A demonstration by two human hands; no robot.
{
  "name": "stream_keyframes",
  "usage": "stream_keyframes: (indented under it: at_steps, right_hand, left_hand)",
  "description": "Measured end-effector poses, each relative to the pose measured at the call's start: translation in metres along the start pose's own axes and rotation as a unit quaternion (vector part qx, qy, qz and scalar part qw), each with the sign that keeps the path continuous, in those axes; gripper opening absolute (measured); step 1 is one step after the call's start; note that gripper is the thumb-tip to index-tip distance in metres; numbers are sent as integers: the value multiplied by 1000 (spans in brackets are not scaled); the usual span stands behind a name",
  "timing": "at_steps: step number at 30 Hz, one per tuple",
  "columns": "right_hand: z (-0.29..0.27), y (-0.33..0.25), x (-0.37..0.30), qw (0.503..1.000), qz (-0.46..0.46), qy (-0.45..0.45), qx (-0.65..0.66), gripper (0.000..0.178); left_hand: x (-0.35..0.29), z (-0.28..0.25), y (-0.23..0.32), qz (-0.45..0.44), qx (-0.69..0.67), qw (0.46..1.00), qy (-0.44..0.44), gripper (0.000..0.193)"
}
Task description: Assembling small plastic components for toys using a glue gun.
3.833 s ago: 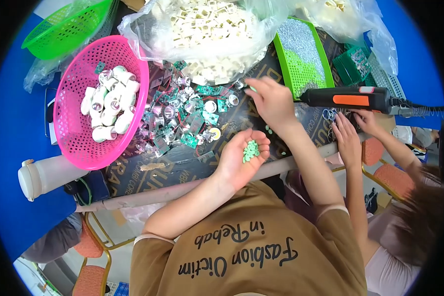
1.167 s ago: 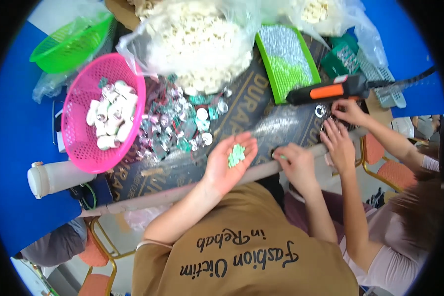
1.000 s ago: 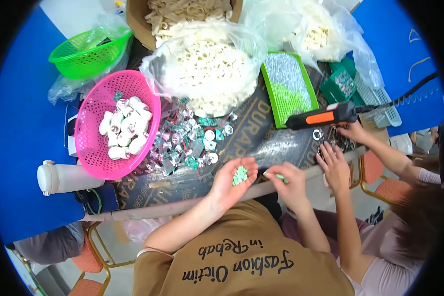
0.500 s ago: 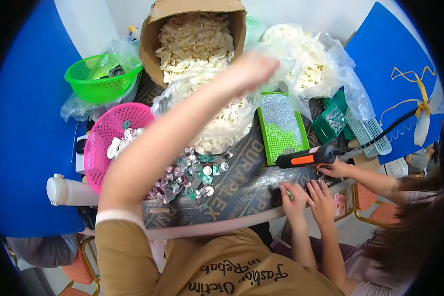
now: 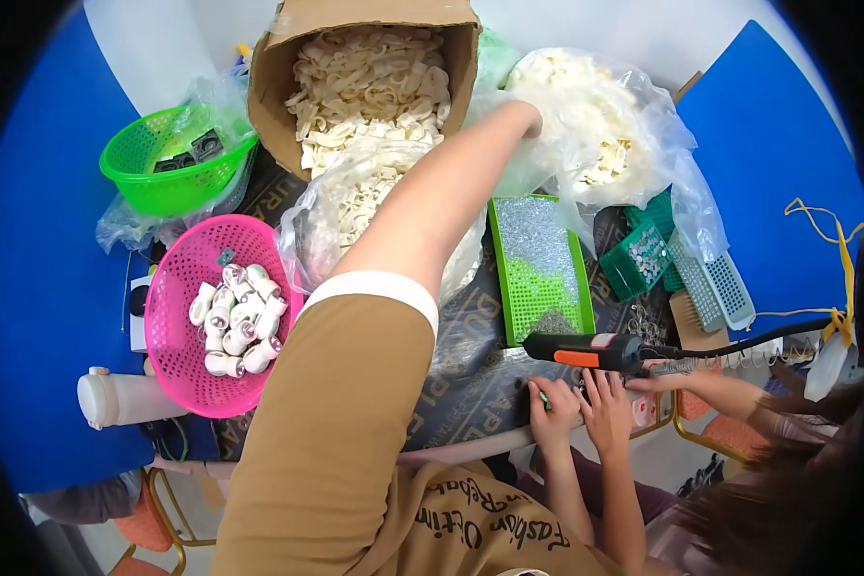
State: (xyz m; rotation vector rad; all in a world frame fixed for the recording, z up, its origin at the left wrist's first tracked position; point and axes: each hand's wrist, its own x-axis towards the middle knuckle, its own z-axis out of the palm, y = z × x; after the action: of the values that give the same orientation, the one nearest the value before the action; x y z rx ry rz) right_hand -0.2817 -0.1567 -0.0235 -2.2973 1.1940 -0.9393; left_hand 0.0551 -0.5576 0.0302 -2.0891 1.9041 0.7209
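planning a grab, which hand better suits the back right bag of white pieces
Likely left: the left hand is at the bag, while the right hand holds a green piece by the table edge.

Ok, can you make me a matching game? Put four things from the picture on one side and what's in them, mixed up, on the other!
Things:
1. Pink basket
2. Round green basket
3. The person's right hand
4. Cardboard box

What's in them:
A. Small green piece
B. Cream loops
C. White rounded parts
D. Black parts

Right pairs: 1-C, 2-D, 3-A, 4-B.
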Motion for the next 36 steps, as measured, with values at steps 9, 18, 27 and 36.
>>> stream_keyframes:
  at_steps: [9,18,27,36]
  right_hand:
    - [-2,3,-5,999,-32,0,-24,5]
    - [2,3,5,972,117,-11,202,14]
    - [27,-49,22,747,316,-160,562,35]
    - [71,-84,138,641,307,39,703,18]
  left_hand:
    - [-55,7,-23,30,174,980,96,15]
    - [-63,-37,-4,179,568,803,32,40]
    - [-274,-16,8,148,-25,908,392,36]
    - [-465,59,-19,229,-165,844,456,17]
